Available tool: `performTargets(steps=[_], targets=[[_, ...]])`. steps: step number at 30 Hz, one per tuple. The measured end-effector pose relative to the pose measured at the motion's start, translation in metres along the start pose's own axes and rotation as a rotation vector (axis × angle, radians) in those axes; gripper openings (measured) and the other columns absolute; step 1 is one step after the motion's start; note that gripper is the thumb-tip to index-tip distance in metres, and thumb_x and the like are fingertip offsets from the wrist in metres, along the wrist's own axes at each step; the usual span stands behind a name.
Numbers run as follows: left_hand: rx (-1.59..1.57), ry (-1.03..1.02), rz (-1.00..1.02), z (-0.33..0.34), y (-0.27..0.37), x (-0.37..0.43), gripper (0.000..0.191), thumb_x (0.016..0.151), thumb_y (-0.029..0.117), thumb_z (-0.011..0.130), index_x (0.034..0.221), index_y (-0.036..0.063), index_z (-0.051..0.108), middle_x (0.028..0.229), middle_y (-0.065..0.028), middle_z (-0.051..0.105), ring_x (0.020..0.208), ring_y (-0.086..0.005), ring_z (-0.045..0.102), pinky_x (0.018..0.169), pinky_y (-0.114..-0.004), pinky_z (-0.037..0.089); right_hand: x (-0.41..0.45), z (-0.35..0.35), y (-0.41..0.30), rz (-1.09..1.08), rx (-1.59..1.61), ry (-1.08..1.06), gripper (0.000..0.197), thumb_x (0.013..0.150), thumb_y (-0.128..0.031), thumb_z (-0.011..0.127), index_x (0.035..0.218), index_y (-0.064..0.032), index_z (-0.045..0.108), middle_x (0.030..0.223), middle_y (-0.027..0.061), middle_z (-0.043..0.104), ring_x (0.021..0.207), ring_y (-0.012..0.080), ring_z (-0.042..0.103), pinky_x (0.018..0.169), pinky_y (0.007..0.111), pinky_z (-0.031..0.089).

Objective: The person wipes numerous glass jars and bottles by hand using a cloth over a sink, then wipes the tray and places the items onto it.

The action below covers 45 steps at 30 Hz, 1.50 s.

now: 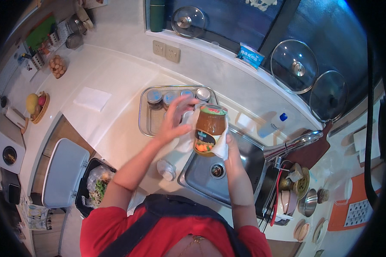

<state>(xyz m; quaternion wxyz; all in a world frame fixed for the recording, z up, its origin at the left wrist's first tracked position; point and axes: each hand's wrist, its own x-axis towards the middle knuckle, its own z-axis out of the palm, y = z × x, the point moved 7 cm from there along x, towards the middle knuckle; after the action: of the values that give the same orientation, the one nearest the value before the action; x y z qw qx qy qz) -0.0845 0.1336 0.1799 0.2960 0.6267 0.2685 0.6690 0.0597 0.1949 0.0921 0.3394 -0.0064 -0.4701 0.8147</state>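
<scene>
A glass jar [211,128] with brown contents and a red and green lid is held up over the counter and the sink's left edge. A white paper towel [223,146] wraps its back and underside. My right hand [230,144] grips the jar from the right through the towel, its fingers mostly hidden behind. My left hand [177,120] is beside the jar on the left, fingers spread, touching the loose towel. Behind it stands a wire-mesh tray [144,123] with several lidded glass jars [154,99]. A crumpled white paper [166,170] lies on the counter below.
The steel sink [199,180] and its faucet [286,146] are at the right, beside a dish rack [281,218] with bowls. An open trash bin [83,192] stands at my left. A folded white cloth [92,98] lies on the counter. Glass lids [294,66] lean on the window sill.
</scene>
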Motion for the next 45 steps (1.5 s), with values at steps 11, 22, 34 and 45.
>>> performTargets(steps=[11,22,34,45], targets=[[0.208,-0.704,0.035,0.063,-0.005,0.035,0.042,0.071,0.025,0.073,0.108,0.0086,0.062,0.111,-0.0086,0.059,0.105,-0.0273,0.056,0.09,-0.038,0.042,-0.006,-0.006,0.048,0.057,0.693,0.341,0.041,0.093,-0.029,0.043,0.126,-0.0052,0.042,0.12,0.0144,0.053,0.108,0.0274,0.055,0.09,0.038,0.049],[0.682,-0.54,0.195,0.086,-0.006,0.055,0.014,0.081,0.009,0.06,0.094,0.0048,0.061,0.1,-0.0144,0.058,0.092,-0.0315,0.057,0.08,-0.037,0.047,-0.031,-0.061,0.022,-0.12,0.434,0.43,0.041,0.093,-0.036,0.043,0.123,-0.008,0.046,0.117,0.0121,0.055,0.109,0.0277,0.055,0.088,0.043,0.049],[1.093,-0.503,-0.171,0.093,-0.048,0.044,0.035,0.073,0.026,0.069,0.102,0.0082,0.06,0.094,-0.021,0.058,0.094,-0.0387,0.053,0.083,-0.044,0.043,-0.041,-0.04,0.042,-0.274,0.396,0.981,0.045,0.091,-0.048,0.039,0.124,-0.0177,0.049,0.117,0.0028,0.057,0.103,0.0224,0.057,0.078,0.043,0.048],[0.115,-0.661,-0.262,0.086,-0.046,0.043,0.058,0.056,0.015,0.082,0.108,0.008,0.059,0.115,-0.0116,0.057,0.113,-0.0232,0.05,0.099,-0.035,0.035,-0.004,-0.032,0.041,0.033,0.844,0.437,0.036,0.096,-0.03,0.036,0.118,-0.0061,0.052,0.115,0.0102,0.058,0.102,0.0251,0.059,0.086,0.04,0.051]])
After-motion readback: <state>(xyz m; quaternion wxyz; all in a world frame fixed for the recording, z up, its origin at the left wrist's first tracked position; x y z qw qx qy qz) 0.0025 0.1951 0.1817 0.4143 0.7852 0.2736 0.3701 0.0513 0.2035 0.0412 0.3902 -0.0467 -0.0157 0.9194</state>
